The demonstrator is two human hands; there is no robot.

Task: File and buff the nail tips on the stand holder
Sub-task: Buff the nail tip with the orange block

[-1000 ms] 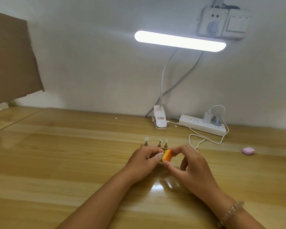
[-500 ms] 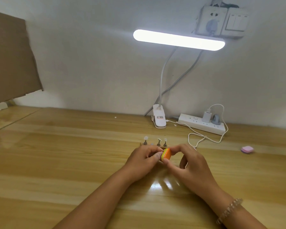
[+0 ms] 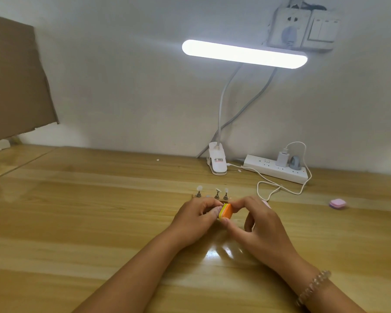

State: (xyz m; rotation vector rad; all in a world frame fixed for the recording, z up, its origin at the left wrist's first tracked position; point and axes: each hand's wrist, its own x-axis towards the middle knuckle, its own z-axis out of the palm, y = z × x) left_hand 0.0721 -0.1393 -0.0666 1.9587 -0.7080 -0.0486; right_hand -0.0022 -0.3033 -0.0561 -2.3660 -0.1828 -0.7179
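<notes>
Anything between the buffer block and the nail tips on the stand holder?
Nothing visible. The right hand pinches the buffer block just in front of the nail tips. The left hand sits beside the block, left of that path.

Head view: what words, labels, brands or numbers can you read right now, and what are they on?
sticker on the lamp clamp: red mark and dark print, too small to read.
power strip: no legible marking.
buffer block: no print visible.
No text can be quoted.
</notes>
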